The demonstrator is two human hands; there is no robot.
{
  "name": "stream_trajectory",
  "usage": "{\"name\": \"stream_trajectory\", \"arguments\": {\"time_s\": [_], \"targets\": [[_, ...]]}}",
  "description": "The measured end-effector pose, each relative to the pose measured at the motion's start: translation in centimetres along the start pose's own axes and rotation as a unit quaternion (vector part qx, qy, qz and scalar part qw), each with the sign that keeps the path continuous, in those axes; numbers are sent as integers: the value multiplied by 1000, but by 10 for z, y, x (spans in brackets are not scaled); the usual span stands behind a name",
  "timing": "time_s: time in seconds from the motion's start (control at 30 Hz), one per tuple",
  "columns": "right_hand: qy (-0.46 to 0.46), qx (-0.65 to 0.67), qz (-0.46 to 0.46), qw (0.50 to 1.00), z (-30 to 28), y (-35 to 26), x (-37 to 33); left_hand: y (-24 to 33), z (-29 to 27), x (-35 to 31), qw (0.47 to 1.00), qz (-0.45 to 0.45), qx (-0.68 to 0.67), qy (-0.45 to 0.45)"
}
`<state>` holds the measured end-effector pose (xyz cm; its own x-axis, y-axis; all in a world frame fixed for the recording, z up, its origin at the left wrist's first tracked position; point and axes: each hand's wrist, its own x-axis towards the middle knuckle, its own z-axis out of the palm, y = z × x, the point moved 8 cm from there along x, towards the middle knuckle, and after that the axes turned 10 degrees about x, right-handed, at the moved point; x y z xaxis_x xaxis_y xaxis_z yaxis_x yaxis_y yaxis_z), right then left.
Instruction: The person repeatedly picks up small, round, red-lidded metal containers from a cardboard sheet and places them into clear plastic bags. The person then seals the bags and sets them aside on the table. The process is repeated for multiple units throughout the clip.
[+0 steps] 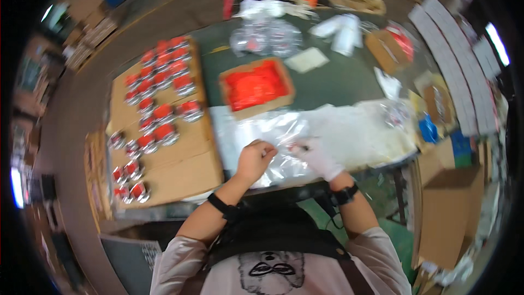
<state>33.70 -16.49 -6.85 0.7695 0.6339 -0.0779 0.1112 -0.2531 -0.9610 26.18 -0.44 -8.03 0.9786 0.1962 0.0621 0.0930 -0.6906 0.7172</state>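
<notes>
My bare left hand [255,161] is closed over the front part of the table, its thumb and fingers drawn together; what they hold, if anything, is too small to make out. A little to its right is my right hand [319,159] in a white glove, fingers bent in a pinch and pointing toward the left one. Blur hides what lies between its fingertips. Under and between both hands spreads a shiny clear plastic bag [278,127] on the pale sheet [363,131]. Just beyond it stands an open cardboard box [290,98] filled with red plastic pieces [256,84].
Several round silver-and-red items [164,132] stand in rows on a cardboard sheet [185,169] at the left. Clear plastic packs [267,38] and white rolls [345,33] lie at the back. At right are a blue object [428,129] and an open carton [445,218].
</notes>
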Motion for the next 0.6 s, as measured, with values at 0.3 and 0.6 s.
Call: {"name": "stream_trajectory", "arguments": {"time_s": [0.3, 0.6], "targets": [[-107, 197, 49, 973, 210, -114, 66, -88, -185, -131, 888, -233, -388, 87], [-67, -504, -87, 856, 260, -101, 202, -106, -329, -160, 953, -148, 83, 251]]}}
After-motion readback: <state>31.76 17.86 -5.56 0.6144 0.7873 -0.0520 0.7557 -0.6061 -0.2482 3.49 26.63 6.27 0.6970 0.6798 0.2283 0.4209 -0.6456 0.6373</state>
